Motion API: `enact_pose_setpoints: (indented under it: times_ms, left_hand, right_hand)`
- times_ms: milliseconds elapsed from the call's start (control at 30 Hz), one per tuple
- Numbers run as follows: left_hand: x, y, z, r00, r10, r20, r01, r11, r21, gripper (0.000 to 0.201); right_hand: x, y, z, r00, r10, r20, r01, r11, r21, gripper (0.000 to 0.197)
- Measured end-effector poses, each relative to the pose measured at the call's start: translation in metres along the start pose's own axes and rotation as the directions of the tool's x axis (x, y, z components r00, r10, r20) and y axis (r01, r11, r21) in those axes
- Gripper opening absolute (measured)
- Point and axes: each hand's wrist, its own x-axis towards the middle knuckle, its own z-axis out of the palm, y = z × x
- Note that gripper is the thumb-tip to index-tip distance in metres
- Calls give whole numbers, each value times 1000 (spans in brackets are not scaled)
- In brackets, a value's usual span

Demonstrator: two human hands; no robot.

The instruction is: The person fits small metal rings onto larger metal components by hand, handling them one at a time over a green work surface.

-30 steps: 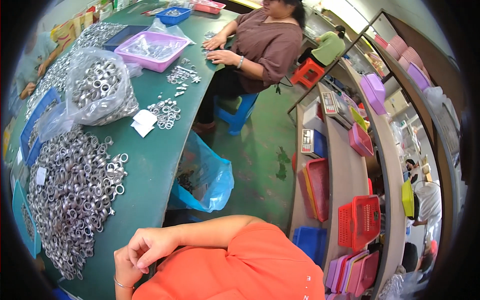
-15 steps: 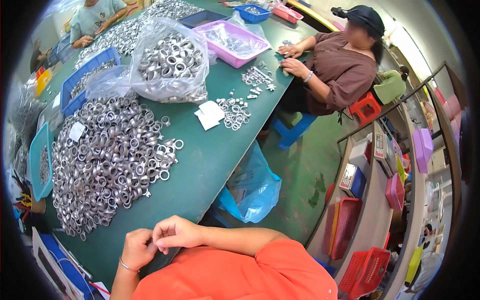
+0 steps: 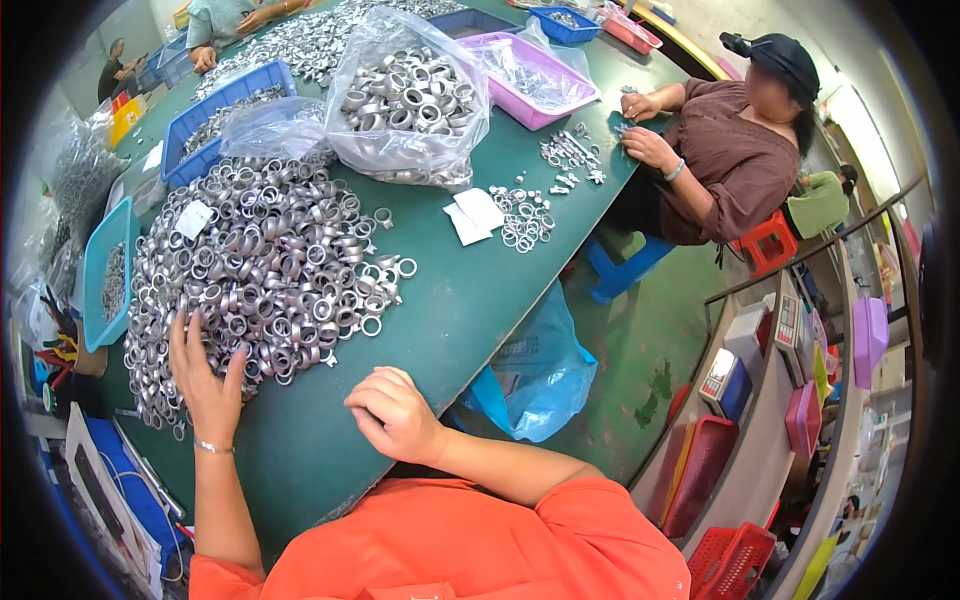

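A large heap of silver metal rings (image 3: 270, 250), each with a small lug, covers the left part of the green table (image 3: 450, 320). My left hand (image 3: 208, 385) reaches to the heap's near edge, its fingers spread and touching the rings. Close to the table's front edge, my right hand (image 3: 398, 412) is held with its fingers curled in. Whether anything lies inside that hand is hidden. On top of the heap rests a small white paper (image 3: 193, 219). Behind it stands a clear plastic bag (image 3: 345, 130) full of similar rings.
A turquoise tray (image 3: 97, 290) and a blue basket (image 3: 180, 165) of metal parts flank the heap. Beyond white papers (image 3: 474, 217) stands a pink tray (image 3: 540, 113). A co-worker (image 3: 725, 150) handles small parts at the table's right edge. A blue plastic bag (image 3: 540, 380) hangs below it.
My hands were together near the table's front edge. The left has moved forward to the heap and opened; the right has shifted right and slightly forward. The whole view has shifted too.
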Motion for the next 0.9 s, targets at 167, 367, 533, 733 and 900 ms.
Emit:
enact_pose_setpoints:
  times_ms: [167, 367, 533, 733, 900]
  left_hand:
    - [-6, 1, 22, 995, -35, 89, 17, 979, 203, 77]
    - [-20, 3, 20, 994, 38, 106, -49, 994, 99, 69]
    - [-61, 27, 26, 965, -26, 262, 3, 996, 91, 75]
    - [-66, 18, 30, 966, 4, 257, -6, 1000, 8, 72]
    - [-67, 22, 28, 958, -51, 283, 51, 999, 9, 70]
  right_hand:
    - [2, -1, 0, 999, 29, 43, -30, 999, 23, 15]
    - [0, -1, -1, 997, 36, 66, -38, 999, 17, 14]
    - [2, -2, -1, 998, 38, 42, -38, 999, 14, 13]
    - [1, -1, -3, 996, 62, 57, -64, 997, 47, 13]
    - [-1, 0, -5, 996, 77, 50, -82, 992, 94, 13]
